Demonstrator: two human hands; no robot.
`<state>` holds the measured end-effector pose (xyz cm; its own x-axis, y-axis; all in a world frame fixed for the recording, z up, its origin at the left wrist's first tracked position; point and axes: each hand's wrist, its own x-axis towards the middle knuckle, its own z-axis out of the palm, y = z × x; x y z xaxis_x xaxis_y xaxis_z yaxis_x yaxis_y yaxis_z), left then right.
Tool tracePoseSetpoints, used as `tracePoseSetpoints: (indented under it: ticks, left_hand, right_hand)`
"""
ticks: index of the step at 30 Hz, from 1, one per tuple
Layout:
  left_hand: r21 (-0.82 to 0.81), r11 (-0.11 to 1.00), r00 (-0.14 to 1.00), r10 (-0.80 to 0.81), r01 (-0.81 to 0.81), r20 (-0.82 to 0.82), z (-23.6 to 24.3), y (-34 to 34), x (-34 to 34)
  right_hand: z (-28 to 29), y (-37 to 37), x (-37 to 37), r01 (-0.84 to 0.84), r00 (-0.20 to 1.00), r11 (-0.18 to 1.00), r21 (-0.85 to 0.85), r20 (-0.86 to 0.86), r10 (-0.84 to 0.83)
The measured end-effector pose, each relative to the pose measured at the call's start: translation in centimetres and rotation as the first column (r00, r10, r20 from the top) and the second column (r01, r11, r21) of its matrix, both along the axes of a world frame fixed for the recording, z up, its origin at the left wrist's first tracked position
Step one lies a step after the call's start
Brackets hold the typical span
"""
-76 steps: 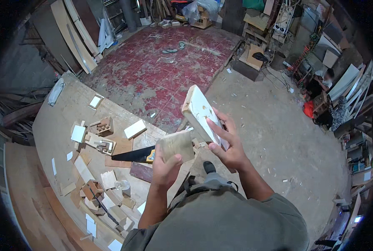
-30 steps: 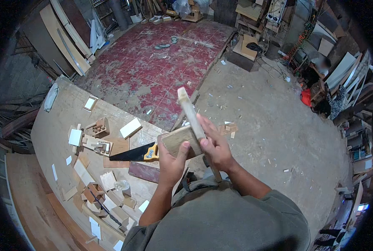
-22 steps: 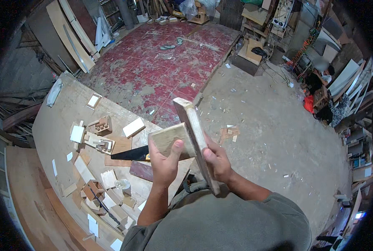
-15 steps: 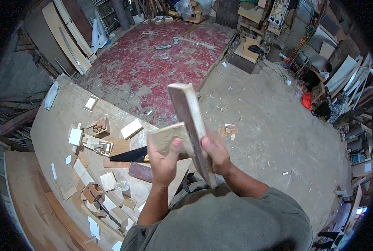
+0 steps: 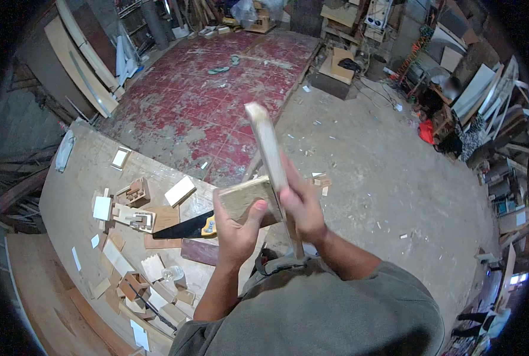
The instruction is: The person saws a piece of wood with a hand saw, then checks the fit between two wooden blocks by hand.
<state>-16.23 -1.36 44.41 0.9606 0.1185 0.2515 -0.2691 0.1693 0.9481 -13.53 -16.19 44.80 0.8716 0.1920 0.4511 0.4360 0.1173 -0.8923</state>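
Observation:
My left hand [image 5: 238, 234] grips a small rectangular wooden block [image 5: 244, 199], with its thumb laid across the face. A long wooden board [image 5: 268, 145] stands nearly upright in my right hand [image 5: 303, 204], its pale narrow edge turned toward me. The block's right end meets the board, or comes very close to it. My right fingers wrap round the board's far side and are partly hidden and a little blurred. Left of my left hand a handsaw [image 5: 187, 228] with a black blade and yellow handle part lies on the worktable [image 5: 83, 178].
A dark reddish board [image 5: 199, 251], a white block [image 5: 180, 191], a clear jar [image 5: 172, 273] and several wooden pieces lie on the table. Wood scraps [image 5: 321, 180] litter the concrete floor. Beyond is a red tiled floor [image 5: 175, 107] with slippers [image 5: 220, 70]. A person [image 5: 442, 98] sits at the far right.
The board has turned, so its narrow edge now faces me more than its broad face. The block has shifted slightly right with it. My view has shifted a little.

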Motion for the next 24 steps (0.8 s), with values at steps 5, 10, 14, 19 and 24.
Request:
tracePoseSetpoints:
  ticks: [5, 10, 14, 19, 24]
  left_hand:
    - [0.000, 1.000, 1.000, 0.013, -0.013, -0.002, -0.4, 0.5, 1.5]
    - [0.006, 1.000, 1.000, 0.005, -0.005, -0.004, -0.4, -0.7, 1.3]
    - [0.003, 1.000, 1.000, 0.006, -0.006, -0.029, -0.4, -0.3, 2.6]
    - [0.027, 0.995, 0.995, -0.093, 0.094, -0.031, -0.4, -1.1, 2.1]
    - [-0.281, 0.956, 0.987, -0.118, 0.083, -0.112, -1.5, -1.3, 2.1]
  right_hand:
    - [-0.5, 0.2, -0.6, -0.075, 0.970, 0.990, 0.122, -0.219, 0.101]
    - [-0.5, 0.0, 1.5, 0.025, 0.997, 1.000, -0.001, -0.072, -0.025]
    - [-1.6, 0.2, -0.3, 0.042, 0.998, 0.998, 0.036, -0.055, -0.040]
    - [-0.4, -0.6, 1.9, 0.049, 0.986, 0.987, 0.155, -0.164, -0.023]
    - [0.8, -1.3, 4.0, -0.143, 0.949, 0.923, 0.358, -0.215, 0.231]
